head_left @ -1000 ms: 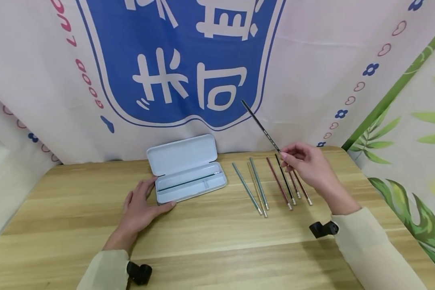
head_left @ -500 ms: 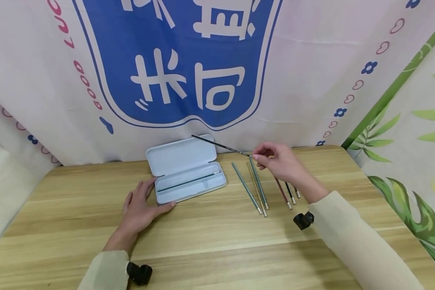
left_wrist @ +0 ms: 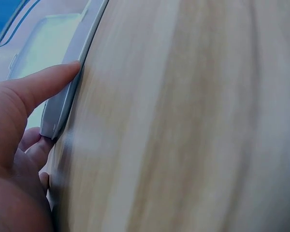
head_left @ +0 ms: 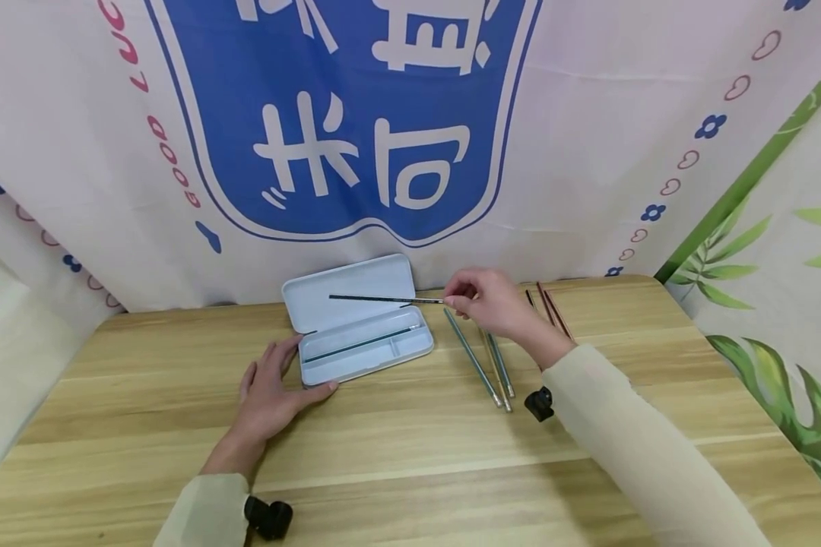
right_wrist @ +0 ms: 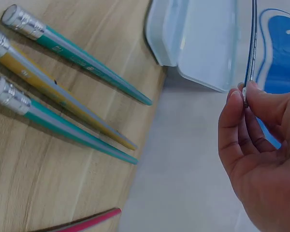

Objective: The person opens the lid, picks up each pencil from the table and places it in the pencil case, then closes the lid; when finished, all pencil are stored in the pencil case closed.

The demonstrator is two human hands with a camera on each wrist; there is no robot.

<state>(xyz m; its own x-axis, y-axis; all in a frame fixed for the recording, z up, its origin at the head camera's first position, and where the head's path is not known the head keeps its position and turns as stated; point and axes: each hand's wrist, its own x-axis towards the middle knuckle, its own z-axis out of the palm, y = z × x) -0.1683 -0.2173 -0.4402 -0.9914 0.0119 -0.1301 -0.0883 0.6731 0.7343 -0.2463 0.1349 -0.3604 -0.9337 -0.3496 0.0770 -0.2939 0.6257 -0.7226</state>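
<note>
On the wood table (head_left: pixel 397 463): pale-blue case (head_left: pixel 356 365) open, lid (head_left: pixel 345 277) raised behind.
Left hand (head_left: pixel 270 395) grips the case's left end between parted thumb and fingers; right hand (head_left: pixel 482 300) pinches the dark pencil (head_left: pixel 386 298) near one end, seen against the lid. Probably best levelled to the case's length, clear of the teal pencil (head_left: pixel 362 344) inside. Loose pencils (head_left: pixel 473 357) lie right of the case.

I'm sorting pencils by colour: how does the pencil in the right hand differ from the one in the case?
The held pencil is black; the case pencil is green. The held pencil is pinched near one end by the right hand, up off the table; the case pencil lies inside the open case, untouched. Both are long and thin.
</note>
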